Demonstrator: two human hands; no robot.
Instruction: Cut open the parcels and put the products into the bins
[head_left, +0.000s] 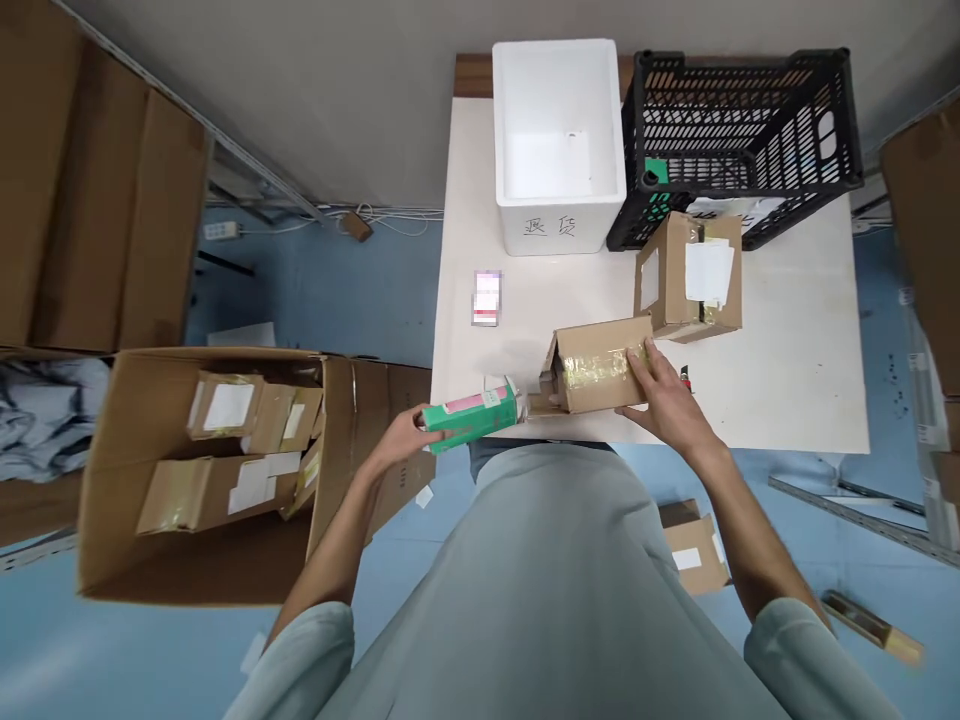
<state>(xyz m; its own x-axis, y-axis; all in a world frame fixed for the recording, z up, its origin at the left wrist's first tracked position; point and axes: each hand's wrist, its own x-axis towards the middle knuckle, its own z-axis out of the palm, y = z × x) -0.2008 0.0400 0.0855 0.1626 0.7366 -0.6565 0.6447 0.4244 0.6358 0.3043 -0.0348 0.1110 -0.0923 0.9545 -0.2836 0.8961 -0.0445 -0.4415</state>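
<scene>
My left hand (403, 443) grips the outer end of a green box (476, 415) with a pink and white label. The box is held over the table's front left edge, and something white, perhaps a flap or wrapping, sticks up at its inner end. Right beside it lies a brown cardboard box (600, 362), its left end open with flaps out and shiny tape across the top. My right hand (667, 400) holds that carton at its right end, fingers on top. Behind it stands a second taped carton (716, 275) with a white label. Just right of my right hand, a small red and black tool (685, 378) shows partly.
On the white table (802, 370) are a white foam bin (559, 225), a black plastic crate (750, 185) and a small pink and white item (487, 298). A large open carton (202, 560) with several taped parcels stands at left. Cartons (694, 555) lie on the floor at right.
</scene>
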